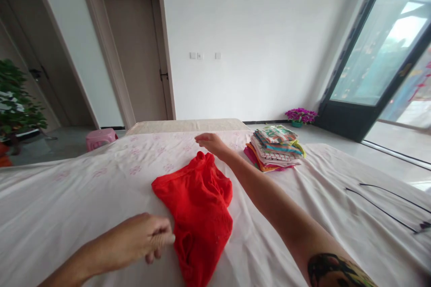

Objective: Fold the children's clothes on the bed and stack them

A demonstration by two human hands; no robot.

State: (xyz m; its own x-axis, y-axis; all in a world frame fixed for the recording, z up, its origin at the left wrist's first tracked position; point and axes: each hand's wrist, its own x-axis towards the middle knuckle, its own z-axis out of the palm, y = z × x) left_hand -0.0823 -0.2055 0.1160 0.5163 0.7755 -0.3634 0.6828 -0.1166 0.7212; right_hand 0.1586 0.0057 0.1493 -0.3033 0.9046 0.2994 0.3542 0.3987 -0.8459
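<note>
A crumpled red garment (202, 202) lies lengthwise on the white sheet in front of me; its exact kind is hard to make out. My left hand (148, 237) hovers by its near left side, fingers loosely curled and apart from the thumb, holding nothing. Beyond the garment's far end, my right hand (212, 143) reaches out with fingers extended and nothing in them. To the right of that arm, a stack of folded cloths (274, 148) in several colours and patterns sits on the sheet.
The white sheet (111, 197) with pink flowers covers the wide surface. Thin black cords or rods (380, 208) lie at the right. Beyond stand a pink stool (101, 138), a pot of purple flowers (301, 115), a leafy plant (20, 103) and a glass door (370, 63).
</note>
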